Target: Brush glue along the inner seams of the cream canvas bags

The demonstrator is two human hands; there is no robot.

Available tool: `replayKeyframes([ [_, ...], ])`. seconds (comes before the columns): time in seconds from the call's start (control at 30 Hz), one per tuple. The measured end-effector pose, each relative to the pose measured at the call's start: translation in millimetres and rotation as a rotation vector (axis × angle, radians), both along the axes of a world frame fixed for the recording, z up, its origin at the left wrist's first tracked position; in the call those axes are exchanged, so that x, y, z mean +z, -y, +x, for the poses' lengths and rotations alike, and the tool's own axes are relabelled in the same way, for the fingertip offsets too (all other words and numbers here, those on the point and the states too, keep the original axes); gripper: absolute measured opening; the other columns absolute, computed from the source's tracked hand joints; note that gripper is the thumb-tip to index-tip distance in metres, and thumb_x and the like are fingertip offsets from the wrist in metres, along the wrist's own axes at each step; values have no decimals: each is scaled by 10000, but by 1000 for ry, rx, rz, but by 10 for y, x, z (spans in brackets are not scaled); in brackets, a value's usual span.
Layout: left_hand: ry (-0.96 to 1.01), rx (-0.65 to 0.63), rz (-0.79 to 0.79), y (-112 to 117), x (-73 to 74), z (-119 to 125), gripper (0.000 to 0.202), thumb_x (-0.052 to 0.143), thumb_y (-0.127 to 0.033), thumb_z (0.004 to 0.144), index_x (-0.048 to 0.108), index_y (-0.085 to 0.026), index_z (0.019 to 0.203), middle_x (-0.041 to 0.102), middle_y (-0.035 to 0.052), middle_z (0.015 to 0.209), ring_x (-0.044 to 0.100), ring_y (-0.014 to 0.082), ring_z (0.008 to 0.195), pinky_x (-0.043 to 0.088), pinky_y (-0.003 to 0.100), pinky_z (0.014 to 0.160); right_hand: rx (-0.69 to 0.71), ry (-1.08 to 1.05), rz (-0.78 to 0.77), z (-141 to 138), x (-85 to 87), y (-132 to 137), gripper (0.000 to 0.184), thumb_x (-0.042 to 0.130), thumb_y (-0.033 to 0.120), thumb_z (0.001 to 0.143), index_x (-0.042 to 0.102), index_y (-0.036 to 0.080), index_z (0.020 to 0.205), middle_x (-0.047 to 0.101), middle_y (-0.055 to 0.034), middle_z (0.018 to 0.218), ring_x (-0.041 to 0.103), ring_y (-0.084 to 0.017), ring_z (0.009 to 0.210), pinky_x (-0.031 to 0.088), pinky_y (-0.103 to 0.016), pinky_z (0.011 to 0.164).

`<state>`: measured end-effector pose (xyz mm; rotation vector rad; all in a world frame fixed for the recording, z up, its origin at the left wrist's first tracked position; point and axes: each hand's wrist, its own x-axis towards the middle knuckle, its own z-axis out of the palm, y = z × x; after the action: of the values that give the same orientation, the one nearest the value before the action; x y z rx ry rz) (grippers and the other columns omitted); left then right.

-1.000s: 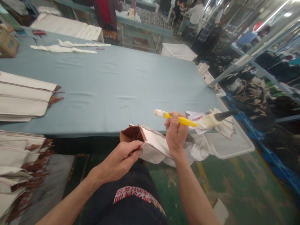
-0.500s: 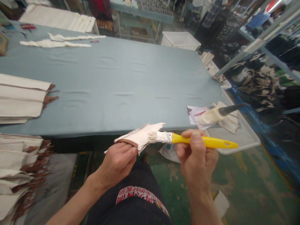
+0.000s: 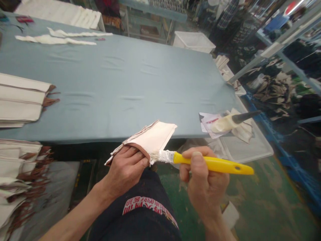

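My left hand [image 3: 129, 169] is closed on a cream fabric piece [image 3: 156, 135] with a brown curved edge; several layers show along its left side. My right hand [image 3: 207, 180] grips a yellow-handled paintbrush [image 3: 213, 164]. White stuff coats the brush's ferrule, and its bristles touch the fabric's lower right edge, close to my left thumb. Both hands are in front of the table's near edge, above my dark apron [image 3: 140, 221].
A blue-grey cloth covers the table [image 3: 120, 80]. Stacked cream pieces [image 3: 22, 98] lie at left, with more [image 3: 17, 180] below. At right stands a cream bottle with a dark nozzle [image 3: 223, 124], beside a clear plastic bin [image 3: 255, 144]. Cream strips [image 3: 57, 40] lie at the far left.
The brush has moved left and down, from the fabric's right end to its lower edge near my left thumb. The fabric now shows more of its upper face.
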<state>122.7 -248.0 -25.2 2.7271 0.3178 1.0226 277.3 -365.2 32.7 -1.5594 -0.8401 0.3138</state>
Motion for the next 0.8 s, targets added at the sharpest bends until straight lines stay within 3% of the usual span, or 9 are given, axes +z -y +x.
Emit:
replayKeyframes([
  [0.33, 16, 14, 15, 33, -41, -54, 299, 486, -62, 1037, 687, -169, 844, 781, 84, 785, 666, 256, 852, 480, 396, 858, 66, -72, -20, -136, 41, 79, 274, 565, 344, 1072, 669, 204, 860, 520, 93, 455, 469, -51, 338, 351, -118, 370],
  [0.53, 43, 16, 2, 14, -57, -68, 264, 516, -34, 1004, 688, -171, 858, 799, 87, 822, 682, 260, 905, 496, 402, 907, -24, -137, -48, -95, 74, 52, 343, 587, 431, 1057, 657, 192, 820, 484, 90, 423, 418, -57, 318, 299, -136, 343],
  [0.67, 50, -6, 13, -7, -62, -100, 272, 507, -39, 1000, 681, -179, 846, 821, 99, 889, 703, 261, 950, 510, 412, 945, 77, -209, -89, -124, 88, 66, 359, 595, 463, 1046, 648, 193, 814, 466, 92, 408, 377, -59, 307, 268, -146, 333],
  [0.8, 66, 4, 12, -6, -70, -121, 259, 520, -40, 1002, 692, -177, 865, 834, 96, 926, 721, 267, 993, 512, 426, 984, 3, -227, -71, -100, 81, 44, 380, 602, 496, 1038, 642, 193, 812, 429, 103, 409, 339, -51, 310, 247, -140, 335],
])
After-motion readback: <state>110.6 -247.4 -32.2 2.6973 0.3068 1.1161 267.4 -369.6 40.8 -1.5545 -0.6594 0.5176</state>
